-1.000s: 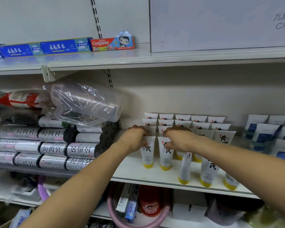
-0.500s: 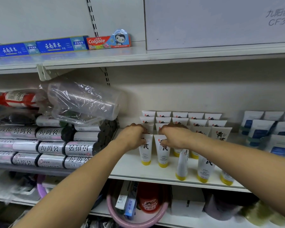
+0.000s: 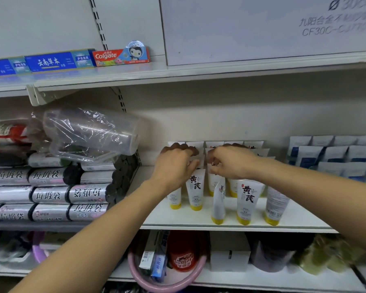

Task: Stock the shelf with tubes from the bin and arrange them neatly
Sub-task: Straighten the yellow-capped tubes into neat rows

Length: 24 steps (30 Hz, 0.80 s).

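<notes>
Pale back panel (image 3: 199, 115), slotted upright (image 3: 97, 22)

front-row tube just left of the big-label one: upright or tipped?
Upright: the tube stands on its yellow cap on the shelf, but it is turned nearly edge-on, with its label not facing front.

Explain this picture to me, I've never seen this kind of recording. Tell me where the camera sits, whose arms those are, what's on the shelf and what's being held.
There is no machine here. A person wears a camera on the head, so the single view looks forward and down along their own arms. The left hand and right hand are among white tubes with yellow caps, which stand cap-down in rows on the shelf. Each hand curls its fingers round the top of one of them. The hands hide exactly how. To the left lie stacked rolls. To the right stand blue-and-white packs. Toothpaste boxes lie on the shelf above.
</notes>
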### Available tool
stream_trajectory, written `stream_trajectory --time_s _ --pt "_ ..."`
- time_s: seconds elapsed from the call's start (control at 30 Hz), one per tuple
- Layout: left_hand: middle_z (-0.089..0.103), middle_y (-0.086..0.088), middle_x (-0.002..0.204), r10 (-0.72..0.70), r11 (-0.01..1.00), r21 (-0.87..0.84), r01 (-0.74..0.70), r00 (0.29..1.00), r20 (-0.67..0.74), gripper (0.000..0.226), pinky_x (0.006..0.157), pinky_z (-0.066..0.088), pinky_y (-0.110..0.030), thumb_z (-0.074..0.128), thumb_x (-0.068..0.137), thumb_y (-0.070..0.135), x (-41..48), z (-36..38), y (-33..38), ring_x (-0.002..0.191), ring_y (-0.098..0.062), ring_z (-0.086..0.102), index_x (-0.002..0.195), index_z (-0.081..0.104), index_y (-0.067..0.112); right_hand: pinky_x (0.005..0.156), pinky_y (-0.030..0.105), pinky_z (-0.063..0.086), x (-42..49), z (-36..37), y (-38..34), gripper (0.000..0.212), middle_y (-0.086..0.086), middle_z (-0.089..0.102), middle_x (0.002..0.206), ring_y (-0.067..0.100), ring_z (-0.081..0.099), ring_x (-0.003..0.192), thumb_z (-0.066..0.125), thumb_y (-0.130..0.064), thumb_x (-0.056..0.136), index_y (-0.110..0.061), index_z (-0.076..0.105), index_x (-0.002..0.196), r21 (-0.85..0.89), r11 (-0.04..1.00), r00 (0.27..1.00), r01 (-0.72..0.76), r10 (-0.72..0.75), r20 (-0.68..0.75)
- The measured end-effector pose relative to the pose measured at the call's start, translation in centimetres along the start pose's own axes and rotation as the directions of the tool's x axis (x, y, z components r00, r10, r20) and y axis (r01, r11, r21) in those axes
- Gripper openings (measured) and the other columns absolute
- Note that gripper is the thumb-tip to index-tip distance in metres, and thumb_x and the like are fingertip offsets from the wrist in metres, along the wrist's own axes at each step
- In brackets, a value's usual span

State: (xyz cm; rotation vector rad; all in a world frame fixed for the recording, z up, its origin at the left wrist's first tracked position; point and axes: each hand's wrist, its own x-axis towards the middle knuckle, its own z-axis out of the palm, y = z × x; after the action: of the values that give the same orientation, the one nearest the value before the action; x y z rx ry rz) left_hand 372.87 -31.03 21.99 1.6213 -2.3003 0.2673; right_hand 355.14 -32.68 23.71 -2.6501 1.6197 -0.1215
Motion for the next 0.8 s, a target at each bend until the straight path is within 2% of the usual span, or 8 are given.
stream_trajectory --time_s 0.07,0.13,0.27,0.37,0.43,0.53,0.67,0.8 --pt "0.069 0.003 0.108 0.063 0.995 0.081 -0.062 0.998 -0.014 0.041 0.092 0.033 -0.037 0.036 0.096 0.054 0.0 0.0 1.9 0.111 -0.02 0.053 0.109 0.065 0.029 0.075 0.03 0.047 -1.3 -0.7 1.2 0.03 -0.006 0.067 0.109 0.018 0.062 0.098 0.054 -0.052 0.088 -0.032 0.062 0.109 -0.023 1.0 1.0 -0.016 0.016 -0.024" --pt "0.07 0.004 0.099 0.123 0.982 0.14 -0.127 0.992 0.036 0.053 0.09 0.031 -0.037 0.032 0.091 0.065 -0.2 0.3 3.7 0.105 -0.019 0.053 0.098 0.069 0.027 0.074 0.029 0.047 -2.5 -1.1 2.4 0.039 -0.008 0.068 0.105 0.017 0.063 0.095 0.054 -0.061 0.084 -0.031 0.063 0.107 -0.062 0.997 0.999 -0.042 0.042 0.001" --pt "0.068 0.003 0.092 0.198 0.932 0.276 -0.236 0.967 0.161 0.066 0.094 0.026 -0.039 0.034 0.082 0.076 0.0 1.5 5.7 0.105 -0.018 0.05 0.092 0.071 0.022 0.07 0.031 0.052 -4.6 -1.3 4.2 0.057 -0.009 0.068 0.091 0.014 0.063 0.083 0.058 -0.075 0.068 -0.026 0.064 0.097 -0.126 0.988 0.978 -0.091 0.113 0.177" --pt "0.068 0.0 0.104 0.193 0.912 0.324 -0.252 0.96 0.202 0.057 0.108 0.019 -0.044 0.048 0.081 0.067 0.3 2.2 6.3 0.116 -0.022 0.047 0.101 0.07 0.019 0.066 0.03 0.051 -5.6 -0.4 4.6 0.045 -0.007 0.068 0.086 0.012 0.061 0.077 0.069 -0.063 0.071 -0.024 0.065 0.091 -0.138 0.986 0.957 -0.098 0.131 0.258" --pt "0.069 -0.002 0.107 0.177 0.917 0.322 -0.236 0.963 0.202 0.046 0.112 0.015 -0.043 0.056 0.082 0.057 0.6 2.5 6.5 0.118 -0.022 0.048 0.104 0.069 0.02 0.072 0.032 0.053 -5.9 0.4 4.6 0.033 -0.006 0.069 0.092 0.012 0.062 0.081 0.072 -0.049 0.077 -0.024 0.065 0.097 -0.124 0.988 0.964 -0.094 0.121 0.236" --pt "0.068 -0.006 0.106 0.139 0.931 0.305 -0.201 0.967 0.214 0.035 0.112 0.017 -0.041 0.061 0.084 0.048 1.1 2.5 6.6 0.114 -0.022 0.053 0.105 0.069 0.021 0.068 0.03 0.047 -5.7 1.1 4.8 0.016 -0.008 0.062 0.083 0.016 0.057 0.08 0.067 -0.039 0.084 -0.024 0.063 0.088 -0.149 0.987 0.983 -0.063 0.087 0.16" --pt "0.067 -0.007 0.106 0.125 0.945 0.275 -0.175 0.974 0.191 0.032 0.114 0.016 -0.037 0.062 0.084 0.048 2.0 2.6 6.4 0.117 -0.019 0.05 0.105 0.07 0.025 0.071 0.032 0.048 -4.8 1.8 5.6 0.021 -0.003 0.068 0.099 0.019 0.061 0.089 0.065 -0.037 0.085 -0.022 0.067 0.1 -0.162 0.985 0.994 -0.064 0.078 0.077" --pt "0.065 -0.006 0.11 0.107 0.962 0.231 -0.145 0.98 0.167 0.03 0.112 0.014 -0.032 0.063 0.085 0.044 2.4 2.9 6.5 0.121 -0.019 0.044 0.109 0.069 0.027 0.073 0.033 0.049 -3.9 2.5 6.0 0.021 -0.002 0.067 0.102 0.019 0.061 0.093 0.063 -0.036 0.087 -0.023 0.065 0.103 -0.136 0.987 0.994 -0.088 0.096 0.055"
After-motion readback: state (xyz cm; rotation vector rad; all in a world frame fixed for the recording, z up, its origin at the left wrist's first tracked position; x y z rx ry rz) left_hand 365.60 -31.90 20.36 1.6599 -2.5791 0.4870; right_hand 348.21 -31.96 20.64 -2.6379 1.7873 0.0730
